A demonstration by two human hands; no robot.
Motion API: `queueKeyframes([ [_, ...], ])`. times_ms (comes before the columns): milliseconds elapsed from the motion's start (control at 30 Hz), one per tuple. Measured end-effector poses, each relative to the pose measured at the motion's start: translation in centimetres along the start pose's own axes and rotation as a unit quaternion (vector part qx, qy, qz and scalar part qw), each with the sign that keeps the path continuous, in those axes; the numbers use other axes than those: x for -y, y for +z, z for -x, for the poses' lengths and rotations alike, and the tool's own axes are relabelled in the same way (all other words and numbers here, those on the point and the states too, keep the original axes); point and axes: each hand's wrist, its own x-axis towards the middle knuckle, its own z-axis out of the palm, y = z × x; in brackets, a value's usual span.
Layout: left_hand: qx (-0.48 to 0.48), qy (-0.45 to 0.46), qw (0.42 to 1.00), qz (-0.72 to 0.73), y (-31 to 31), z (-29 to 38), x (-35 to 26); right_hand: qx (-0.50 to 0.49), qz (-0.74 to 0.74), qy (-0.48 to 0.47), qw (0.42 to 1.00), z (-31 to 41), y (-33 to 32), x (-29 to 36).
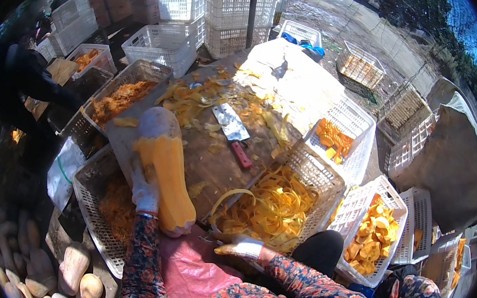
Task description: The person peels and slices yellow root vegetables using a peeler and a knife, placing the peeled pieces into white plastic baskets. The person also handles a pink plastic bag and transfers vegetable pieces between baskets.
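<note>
A large butternut squash, its middle peeled to orange and its ends still with skin, leans at the near left edge of the board-topped table. My left hand, in a white glove, grips the squash's left side. My gloved right hand is low, at the near rim of a crate of peel; it holds a thin metal tool, perhaps a peeler, partly hidden. A cleaver with a red handle lies on the table among squash peelings. One long peel strip arches over the crate's near side.
Plastic crates ring the table: one of peel strips, two of orange squash pieces, others of stringy pulp. Whole squashes lie at lower left. A person in dark clothes is at far left. Stacked crates stand behind.
</note>
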Motion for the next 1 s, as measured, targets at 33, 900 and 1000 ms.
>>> queueKeyframes([
  [33, -0.004, 0.003, 1.000, -0.002, 0.1, 0.0, 0.0, -0.021, 0.006, 0.010, 1.000, 0.6, -0.6, 0.0],
  [900, -0.005, -0.015, 1.000, -0.024, -0.8, -0.2, -1.0, -0.171, -0.212, 0.043, 0.961, -17.8, -6.9, 9.2],
  [1000, -0.009, -0.028, 0.999, 0.015, -0.6, -0.2, 0.7, -0.178, -0.037, -0.161, 0.970, -12.8, -1.7, 5.6],
])
